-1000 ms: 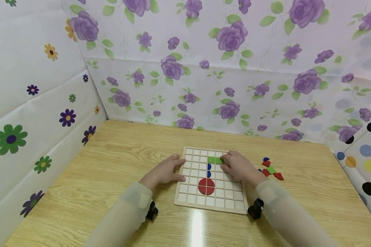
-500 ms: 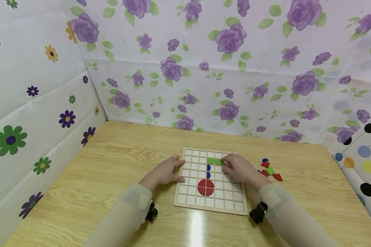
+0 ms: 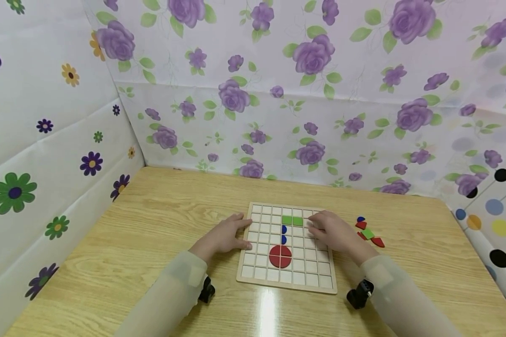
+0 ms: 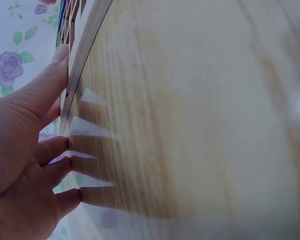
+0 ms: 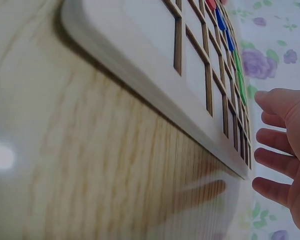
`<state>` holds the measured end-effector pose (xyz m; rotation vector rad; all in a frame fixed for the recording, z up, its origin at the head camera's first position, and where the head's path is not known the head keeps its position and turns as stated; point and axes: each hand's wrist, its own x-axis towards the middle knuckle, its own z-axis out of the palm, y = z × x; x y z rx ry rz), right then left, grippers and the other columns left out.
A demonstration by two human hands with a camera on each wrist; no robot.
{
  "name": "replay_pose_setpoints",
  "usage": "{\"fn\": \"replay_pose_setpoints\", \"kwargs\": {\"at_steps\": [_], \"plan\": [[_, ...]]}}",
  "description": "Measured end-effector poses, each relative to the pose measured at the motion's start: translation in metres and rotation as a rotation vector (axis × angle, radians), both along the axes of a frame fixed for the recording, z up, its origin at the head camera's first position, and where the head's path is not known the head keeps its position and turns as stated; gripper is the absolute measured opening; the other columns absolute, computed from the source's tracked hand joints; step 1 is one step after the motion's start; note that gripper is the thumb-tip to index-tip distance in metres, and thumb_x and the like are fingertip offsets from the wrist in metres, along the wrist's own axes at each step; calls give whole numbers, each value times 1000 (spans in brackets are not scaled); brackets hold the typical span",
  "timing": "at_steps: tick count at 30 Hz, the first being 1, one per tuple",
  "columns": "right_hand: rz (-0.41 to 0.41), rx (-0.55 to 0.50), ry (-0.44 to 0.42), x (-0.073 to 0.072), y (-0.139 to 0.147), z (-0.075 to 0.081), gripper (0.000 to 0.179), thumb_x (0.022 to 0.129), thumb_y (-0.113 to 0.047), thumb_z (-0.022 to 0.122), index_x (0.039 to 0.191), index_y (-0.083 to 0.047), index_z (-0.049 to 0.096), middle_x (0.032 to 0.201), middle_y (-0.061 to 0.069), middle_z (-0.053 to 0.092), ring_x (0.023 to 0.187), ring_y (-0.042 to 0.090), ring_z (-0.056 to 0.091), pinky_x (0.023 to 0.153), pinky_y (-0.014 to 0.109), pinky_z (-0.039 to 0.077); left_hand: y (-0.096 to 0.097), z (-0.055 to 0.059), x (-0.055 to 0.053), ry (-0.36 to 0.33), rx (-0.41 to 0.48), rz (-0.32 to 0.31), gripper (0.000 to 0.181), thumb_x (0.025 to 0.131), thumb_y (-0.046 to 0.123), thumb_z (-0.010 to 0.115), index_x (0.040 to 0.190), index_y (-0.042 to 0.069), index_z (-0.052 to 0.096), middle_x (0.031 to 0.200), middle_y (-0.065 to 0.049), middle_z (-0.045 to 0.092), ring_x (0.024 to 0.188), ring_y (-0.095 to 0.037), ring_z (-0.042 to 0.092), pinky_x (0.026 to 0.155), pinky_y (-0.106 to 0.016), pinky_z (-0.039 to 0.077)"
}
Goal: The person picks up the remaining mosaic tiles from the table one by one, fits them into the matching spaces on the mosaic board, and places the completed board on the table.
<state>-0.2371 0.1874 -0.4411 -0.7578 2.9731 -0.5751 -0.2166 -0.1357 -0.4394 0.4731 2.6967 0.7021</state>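
Board: laid flat on the table.
Left hand: fingers spread, board's edge touched at nine o'clock.
Right hand: relaxed, nothing held, at two o'clock.
Green squares: set at twelve.

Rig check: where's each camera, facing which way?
Head: on the head, forward and down at the board; shows left hand, right hand, sleeves.
Left wrist: on that wrist, toward the board's edge and table; left hand at frame left.
Right wrist: on that wrist, toward the board's corner; right hand at frame right.
Shared: head and right wrist both show blue pieces.
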Motion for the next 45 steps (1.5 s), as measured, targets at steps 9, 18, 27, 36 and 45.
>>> {"fn": "replay_pose_setpoints", "kwargs": {"at_steps": [9,18,27,36,45], "plan": [[-56,-8,-52,4,10,2,38,94,-28,59,123,-4,60,120,14,61,114,32,56,97,50,46,0,-1,0,-2,3,5,75,81,41,72,146,20,40,157,-12,21,145,-33,16,115,-54,22],[-80,-39,-62,9,23,1,39,96,-30,56,125,-4,59,128,16,57,121,36,52,100,53,43,1,-1,0,5,3,10,75,80,40,73,145,20,41,157,-12,22,145,-33,17,115,-53,22],[-78,-37,-36,11,35,1,39,95,-29,57,125,-4,59,128,18,57,121,38,51,99,54,43,1,-2,0,7,6,9,75,81,40,73,145,20,41,157,-12,21,145,-33,16,115,-53,21],[-83,-43,-14,15,46,3,38,95,-23,58,124,0,58,127,20,57,121,41,50,100,57,40,0,-2,0,11,4,2,75,81,41,72,145,20,40,157,-12,22,145,-33,17,115,-54,21],[-96,-28,-5,17,57,7,38,96,-24,56,124,2,58,125,23,57,117,43,51,97,58,41,0,-1,1,12,8,-3,75,81,41,72,145,20,40,157,-12,22,145,-33,17,115,-53,21]]}}
